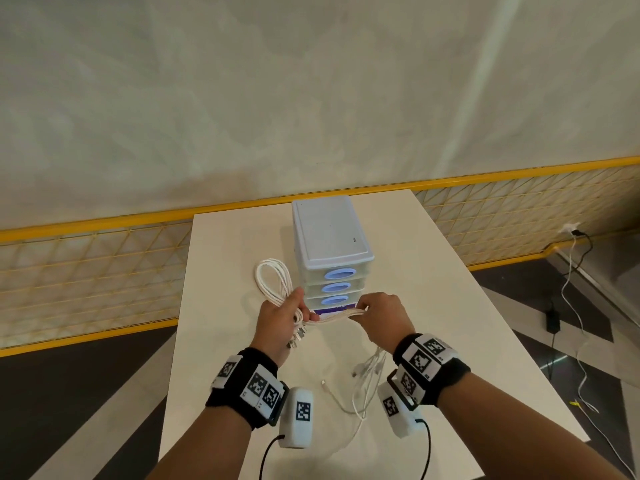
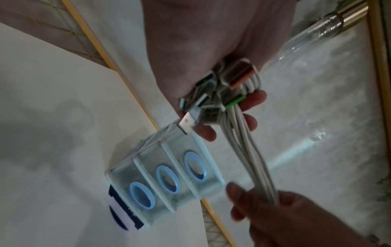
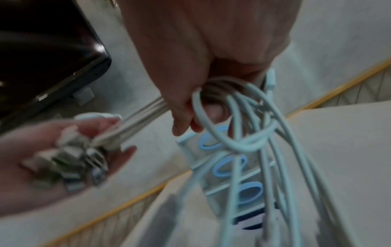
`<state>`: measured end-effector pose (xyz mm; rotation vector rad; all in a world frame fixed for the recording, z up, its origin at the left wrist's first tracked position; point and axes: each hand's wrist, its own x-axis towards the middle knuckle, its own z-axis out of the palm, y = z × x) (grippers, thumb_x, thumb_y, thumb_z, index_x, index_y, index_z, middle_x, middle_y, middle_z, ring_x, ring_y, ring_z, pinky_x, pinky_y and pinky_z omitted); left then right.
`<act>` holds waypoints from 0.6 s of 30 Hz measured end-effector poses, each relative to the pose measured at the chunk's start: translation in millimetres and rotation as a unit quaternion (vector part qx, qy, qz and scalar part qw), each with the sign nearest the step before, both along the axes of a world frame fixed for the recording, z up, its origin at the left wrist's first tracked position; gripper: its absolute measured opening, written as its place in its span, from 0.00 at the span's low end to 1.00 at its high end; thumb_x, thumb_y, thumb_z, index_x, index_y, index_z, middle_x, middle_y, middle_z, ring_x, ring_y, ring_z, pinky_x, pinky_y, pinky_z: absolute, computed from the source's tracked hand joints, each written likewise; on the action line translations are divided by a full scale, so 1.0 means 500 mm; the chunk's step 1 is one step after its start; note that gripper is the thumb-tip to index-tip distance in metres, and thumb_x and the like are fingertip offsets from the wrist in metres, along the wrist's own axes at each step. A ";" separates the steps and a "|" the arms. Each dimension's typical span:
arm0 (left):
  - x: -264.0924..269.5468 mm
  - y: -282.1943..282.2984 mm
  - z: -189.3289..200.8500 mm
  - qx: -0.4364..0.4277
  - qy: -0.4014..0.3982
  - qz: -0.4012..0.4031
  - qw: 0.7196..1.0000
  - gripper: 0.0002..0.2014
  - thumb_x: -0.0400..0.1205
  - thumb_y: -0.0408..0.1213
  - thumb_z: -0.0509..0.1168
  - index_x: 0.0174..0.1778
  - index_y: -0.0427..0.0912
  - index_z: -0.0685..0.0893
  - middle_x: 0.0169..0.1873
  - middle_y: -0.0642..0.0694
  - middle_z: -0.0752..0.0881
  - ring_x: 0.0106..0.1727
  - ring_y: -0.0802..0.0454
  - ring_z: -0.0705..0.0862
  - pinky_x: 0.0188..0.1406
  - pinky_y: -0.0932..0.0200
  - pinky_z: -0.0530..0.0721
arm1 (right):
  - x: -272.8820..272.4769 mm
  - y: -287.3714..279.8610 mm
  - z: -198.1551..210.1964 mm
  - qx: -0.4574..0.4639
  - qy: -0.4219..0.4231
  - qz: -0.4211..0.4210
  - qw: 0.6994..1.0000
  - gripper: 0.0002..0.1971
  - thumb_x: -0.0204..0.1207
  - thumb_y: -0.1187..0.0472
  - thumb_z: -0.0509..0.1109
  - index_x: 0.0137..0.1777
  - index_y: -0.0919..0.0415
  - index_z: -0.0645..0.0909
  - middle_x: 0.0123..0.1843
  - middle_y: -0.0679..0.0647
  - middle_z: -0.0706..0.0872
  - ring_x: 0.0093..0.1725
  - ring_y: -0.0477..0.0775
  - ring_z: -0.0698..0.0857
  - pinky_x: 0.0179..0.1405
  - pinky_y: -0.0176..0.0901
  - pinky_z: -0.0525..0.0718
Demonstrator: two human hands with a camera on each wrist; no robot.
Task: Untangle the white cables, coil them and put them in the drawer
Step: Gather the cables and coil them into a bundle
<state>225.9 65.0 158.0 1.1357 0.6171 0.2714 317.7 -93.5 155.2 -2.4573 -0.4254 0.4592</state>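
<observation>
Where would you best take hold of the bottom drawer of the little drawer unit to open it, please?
Hook a finger into the bottom drawer's blue oval handle, coming from the front. It faces the person, and the taut white cables run just below it.

Indoor hall or lab-like test space — plain white table (image 1: 433,271), yellow mesh railing (image 1: 86,265), draped white sheeting (image 1: 311,98), dark patterned floor (image 1: 52,393).

No legible text, only square coded markers on wristbands (image 1: 420,362), unreadable
</observation>
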 end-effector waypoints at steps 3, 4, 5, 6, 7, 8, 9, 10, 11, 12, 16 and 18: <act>-0.002 0.005 0.003 0.000 -0.012 0.017 1.000 0.19 0.83 0.34 0.63 0.24 0.38 0.76 0.17 0.44 0.74 0.25 0.47 0.84 0.25 0.61 0.81 | -0.002 -0.012 -0.005 -0.082 -0.036 0.048 0.995 0.11 0.76 0.46 0.67 0.43 0.53 0.83 0.33 0.51 0.80 0.33 0.56 0.79 0.34 0.44 0.77; -0.004 0.006 0.002 0.007 -0.013 0.017 1.000 0.19 0.83 0.34 0.63 0.24 0.38 0.76 0.17 0.44 0.74 0.25 0.46 0.83 0.26 0.60 0.82 | -0.003 -0.015 -0.007 -0.085 -0.041 0.066 0.993 0.12 0.77 0.46 0.66 0.45 0.53 0.82 0.34 0.52 0.80 0.34 0.58 0.79 0.35 0.45 0.76; -0.004 0.007 -0.001 0.012 -0.012 0.015 1.000 0.19 0.83 0.34 0.63 0.24 0.38 0.76 0.17 0.44 0.74 0.24 0.46 0.83 0.28 0.59 0.82 | -0.005 -0.016 -0.011 -0.080 -0.039 0.086 0.992 0.11 0.78 0.47 0.64 0.46 0.54 0.81 0.35 0.55 0.82 0.36 0.60 0.80 0.36 0.46 0.77; -0.004 0.009 -0.006 0.021 -0.006 0.009 1.000 0.18 0.83 0.35 0.64 0.25 0.37 0.76 0.17 0.44 0.74 0.24 0.45 0.82 0.30 0.57 0.83 | -0.007 -0.016 -0.013 -0.066 -0.037 0.103 0.992 0.10 0.79 0.48 0.63 0.47 0.53 0.80 0.37 0.57 0.84 0.37 0.62 0.81 0.37 0.48 0.78; -0.004 0.010 -0.011 0.032 0.007 -0.002 0.999 0.18 0.83 0.35 0.64 0.25 0.37 0.76 0.17 0.44 0.75 0.24 0.45 0.82 0.32 0.56 0.82 | -0.009 -0.016 -0.013 -0.054 -0.037 0.114 0.991 0.08 0.80 0.51 0.63 0.47 0.53 0.80 0.39 0.58 0.86 0.38 0.64 0.82 0.38 0.50 0.79; -0.004 0.012 -0.021 0.047 0.025 -0.017 0.998 0.17 0.83 0.36 0.64 0.26 0.36 0.76 0.17 0.43 0.76 0.24 0.45 0.83 0.34 0.55 0.81 | -0.010 -0.015 -0.010 -0.045 -0.046 0.119 0.991 0.07 0.80 0.52 0.62 0.48 0.51 0.79 0.40 0.59 0.87 0.38 0.65 0.81 0.40 0.52 0.80; -0.006 0.011 -0.027 0.064 0.045 -0.030 0.997 0.17 0.82 0.36 0.65 0.27 0.36 0.77 0.18 0.42 0.77 0.24 0.45 0.84 0.36 0.54 0.80 | -0.013 -0.013 -0.005 -0.041 -0.059 0.119 0.990 0.06 0.80 0.53 0.61 0.47 0.51 0.79 0.39 0.58 0.87 0.36 0.65 0.80 0.40 0.52 0.80; -0.008 0.009 -0.035 0.087 0.064 -0.041 0.993 0.17 0.82 0.37 0.65 0.28 0.35 0.78 0.18 0.42 0.78 0.24 0.46 0.85 0.36 0.54 0.79 | -0.015 -0.010 0.000 -0.038 -0.075 0.119 0.989 0.08 0.81 0.51 0.61 0.45 0.53 0.78 0.37 0.58 0.85 0.35 0.64 0.78 0.40 0.52 0.79; -0.009 0.006 -0.045 0.115 0.083 -0.050 0.989 0.16 0.81 0.38 0.66 0.28 0.35 0.79 0.18 0.43 0.80 0.24 0.47 0.85 0.35 0.56 0.79 | -0.019 -0.005 0.006 -0.037 -0.090 0.120 0.988 0.11 0.81 0.49 0.61 0.44 0.55 0.76 0.34 0.58 0.83 0.34 0.64 0.77 0.39 0.51 0.78; -0.011 0.001 -0.050 0.152 0.101 -0.061 0.981 0.17 0.81 0.39 0.67 0.27 0.36 0.79 0.18 0.44 0.81 0.23 0.49 0.85 0.33 0.58 0.79 | -0.024 0.000 0.011 -0.037 -0.106 0.124 0.986 0.13 0.81 0.48 0.60 0.42 0.56 0.76 0.34 0.58 0.83 0.35 0.65 0.78 0.38 0.51 0.78; -0.016 -0.021 -0.074 0.230 0.122 -0.126 0.957 0.19 0.80 0.45 0.68 0.26 0.37 0.79 0.20 0.44 0.80 0.24 0.50 0.79 0.31 0.60 0.75 | -0.037 0.012 0.022 -0.039 -0.134 0.131 0.981 0.16 0.78 0.44 0.63 0.48 0.57 0.78 0.40 0.59 0.88 0.41 0.64 0.85 0.39 0.49 0.79; -0.017 -0.026 -0.075 0.225 0.130 -0.170 0.951 0.21 0.79 0.51 0.68 0.28 0.37 0.82 0.20 0.45 0.82 0.24 0.51 0.80 0.29 0.62 0.76 | -0.038 0.013 0.024 -0.035 -0.129 0.139 0.981 0.14 0.76 0.48 0.67 0.57 0.54 0.77 0.44 0.60 0.89 0.45 0.63 0.86 0.41 0.49 0.80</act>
